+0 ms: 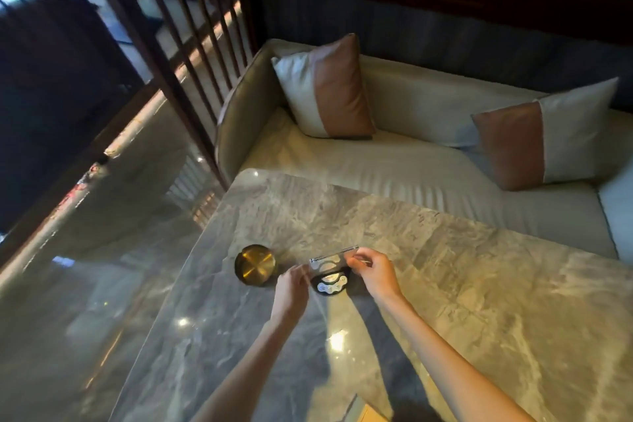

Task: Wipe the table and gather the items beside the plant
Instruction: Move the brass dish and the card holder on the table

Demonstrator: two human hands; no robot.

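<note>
Right now my left hand [291,284] and my right hand [373,271] are both pinching a clear acrylic stand [330,260], one at each side edge, holding it upright just above the marble table [479,284]. Directly below the stand, between my two hands, a small black device with pale round buttons [330,285] lies on the table. Just left of my left hand, close to the table's edge, sits a round brass dish [255,264], apart from my fingers. Beyond my hands, past the far edge of the table, is a cream sofa [428,161] with two two-tone cushions [325,89].
</note>
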